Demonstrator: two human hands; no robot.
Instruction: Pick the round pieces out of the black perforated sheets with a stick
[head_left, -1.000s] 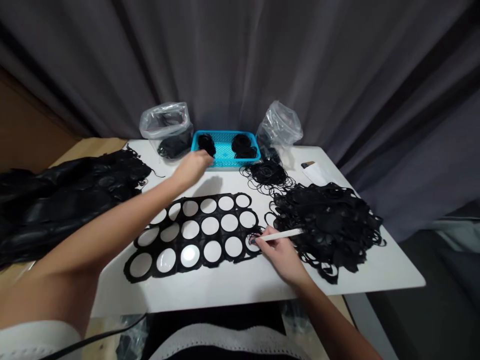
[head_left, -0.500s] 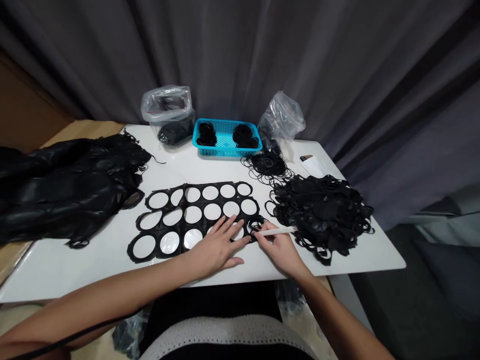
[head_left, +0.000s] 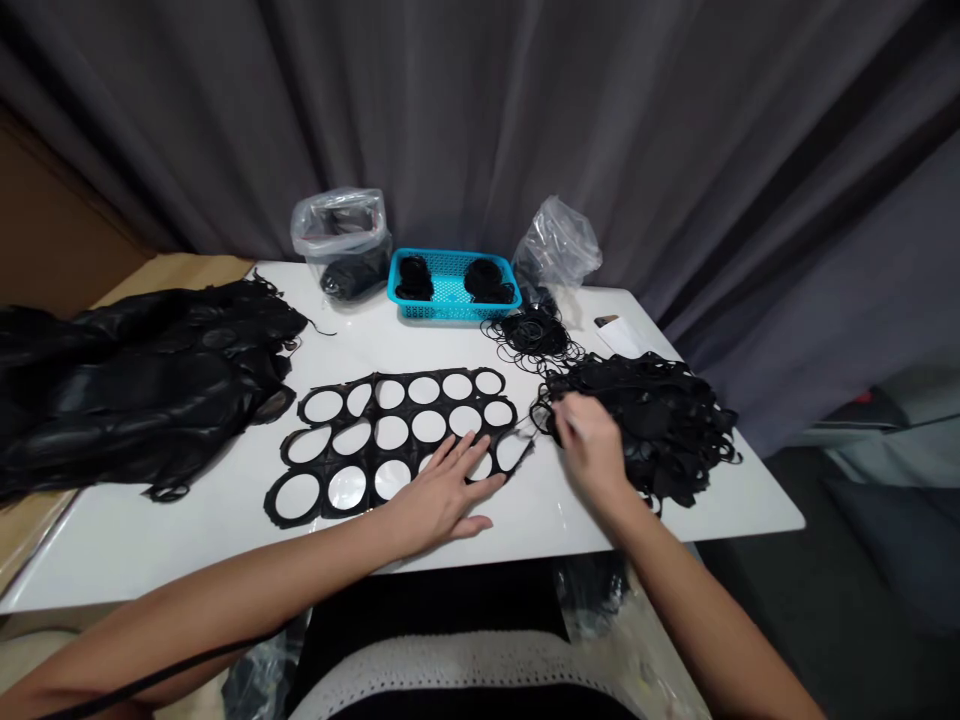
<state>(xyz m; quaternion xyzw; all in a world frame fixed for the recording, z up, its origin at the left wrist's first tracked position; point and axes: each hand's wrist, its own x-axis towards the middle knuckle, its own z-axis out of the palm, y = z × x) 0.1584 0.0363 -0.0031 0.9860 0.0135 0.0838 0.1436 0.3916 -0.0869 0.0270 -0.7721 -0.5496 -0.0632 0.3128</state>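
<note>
My left hand [head_left: 450, 490] lies flat, fingers spread, on a black rubbery sheet [head_left: 369, 434] with rows of large round holes. It covers part of the sheet's front row. The sheet's front right corner is lifted and blurred. To its right, my right hand [head_left: 596, 450] is closed around a white pen-like tool [head_left: 575, 426], only a bit of which shows. Thin black rings [head_left: 544, 416] are by its fingertips; motion blur hides whether they are held. Right behind that hand spreads a heap of black scraps and rings [head_left: 660, 420].
A blue basket [head_left: 454, 310] with two bundles of black rings stands at the back, between two clear plastic bags [head_left: 337, 235] [head_left: 562, 245]. Loose rings [head_left: 532, 332] lie before it. Black sheets [head_left: 135, 380] cover the left side. A white paper [head_left: 621, 336] lies back right.
My right hand has moved up and right, away from the sheet's corner toward the scrap heap. That corner has lifted. My left hand stays flat on the sheet.
</note>
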